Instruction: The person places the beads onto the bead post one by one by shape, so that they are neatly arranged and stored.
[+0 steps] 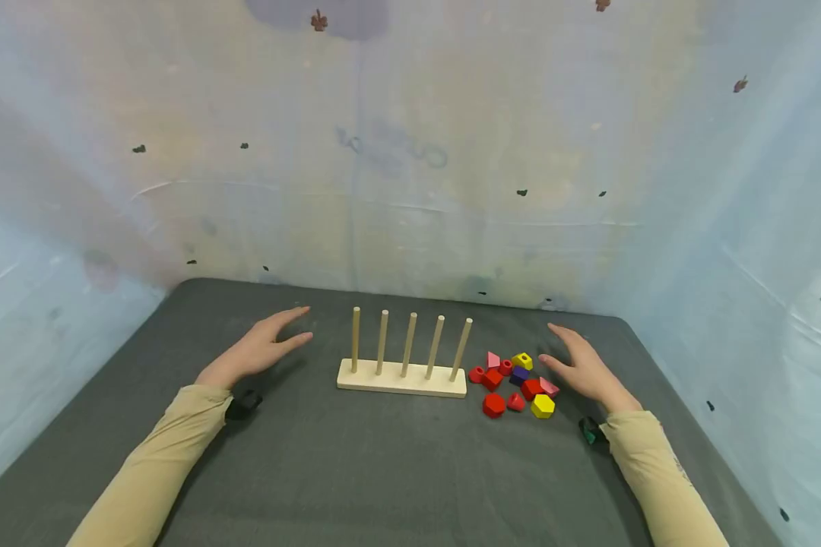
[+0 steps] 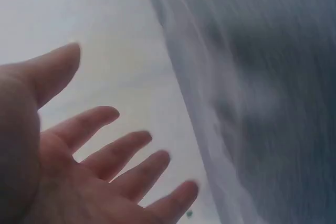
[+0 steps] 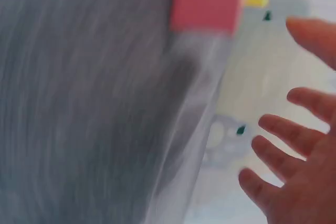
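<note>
At far left, we find the left hand [image 1: 255, 350] raised over the dark tabletop [image 1: 315, 463], its thumb and fingers apart. To its right, we record a wooden stand [image 1: 392, 382] resting on the tabletop, with five upright pegs [image 1: 409, 346] in a row. Just beside the stand's right end, we note loose red, pink, yellow and dark blue pieces [image 1: 494, 406] in a cluster. Rightmost, near these pieces, we observe the right hand [image 1: 586, 371], its thumb and fingers likewise apart.
</note>
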